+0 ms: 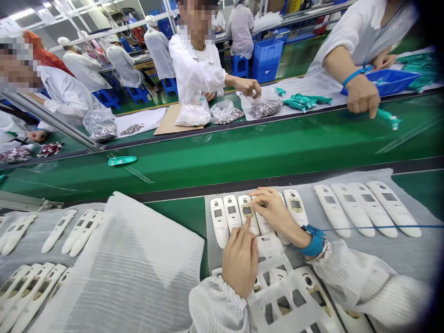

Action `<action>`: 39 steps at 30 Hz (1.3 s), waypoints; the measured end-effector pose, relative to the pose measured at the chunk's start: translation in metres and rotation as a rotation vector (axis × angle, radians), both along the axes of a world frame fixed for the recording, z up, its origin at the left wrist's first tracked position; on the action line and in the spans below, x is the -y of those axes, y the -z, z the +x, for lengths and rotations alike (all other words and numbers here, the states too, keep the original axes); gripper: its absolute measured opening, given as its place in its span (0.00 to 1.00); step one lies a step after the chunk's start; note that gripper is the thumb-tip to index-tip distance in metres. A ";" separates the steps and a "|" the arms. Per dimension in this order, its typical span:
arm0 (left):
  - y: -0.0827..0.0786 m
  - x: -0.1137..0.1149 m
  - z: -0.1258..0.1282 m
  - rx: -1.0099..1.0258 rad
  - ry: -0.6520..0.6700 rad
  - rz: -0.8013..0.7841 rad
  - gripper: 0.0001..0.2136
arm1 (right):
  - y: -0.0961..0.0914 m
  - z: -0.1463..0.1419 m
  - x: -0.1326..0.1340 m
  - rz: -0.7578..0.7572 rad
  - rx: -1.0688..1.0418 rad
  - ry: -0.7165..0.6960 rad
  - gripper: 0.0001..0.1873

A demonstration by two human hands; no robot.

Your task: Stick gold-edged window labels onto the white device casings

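A row of white plastic device shells [231, 213] lies on a grey foam sheet [402, 252] in front of me. My left hand [240, 261] is curled, its index finger stretched out and pressing beside the small window of one shell [246, 211]. My right hand [274, 210] rests on the neighbouring shells, fingertips pinched together at a shell's window; whatever they hold is too small to make out. A white die-cut sheet with square holes [284, 296] lies under my wrists. A blue wrist strap [314, 240] with a cord is on my right wrist.
More white shells lie at the right [367, 208] and at the left [69, 229], beside a large white foam sheet [135, 263]. A green conveyor belt [243, 152] carries a teal part [122, 160]. Across it, co-workers in white coats handle bags [194, 113] and teal parts [305, 101].
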State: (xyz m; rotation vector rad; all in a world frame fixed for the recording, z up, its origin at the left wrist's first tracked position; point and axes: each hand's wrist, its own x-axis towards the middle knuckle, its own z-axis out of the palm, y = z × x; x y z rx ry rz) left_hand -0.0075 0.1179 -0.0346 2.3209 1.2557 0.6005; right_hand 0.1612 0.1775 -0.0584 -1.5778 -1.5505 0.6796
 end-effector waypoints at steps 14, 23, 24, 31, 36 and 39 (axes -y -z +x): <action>0.000 0.000 0.000 -0.046 -0.020 0.075 0.07 | -0.001 -0.003 0.002 0.059 0.118 0.024 0.08; -0.003 -0.003 0.001 -0.107 -0.011 0.170 0.07 | -0.024 -0.007 0.016 0.345 0.605 -0.118 0.12; -0.003 -0.003 0.001 -0.110 -0.012 0.177 0.07 | -0.025 -0.007 0.017 0.350 0.655 -0.131 0.12; -0.003 -0.002 0.000 -0.122 -0.020 0.137 0.07 | -0.029 0.003 0.015 0.355 0.732 -0.095 0.11; -0.002 -0.002 0.000 -0.103 -0.021 0.169 0.07 | -0.028 0.004 0.018 0.353 0.710 -0.255 0.14; -0.003 -0.002 0.000 -0.106 -0.027 0.178 0.07 | -0.024 0.005 0.019 0.352 0.691 -0.212 0.14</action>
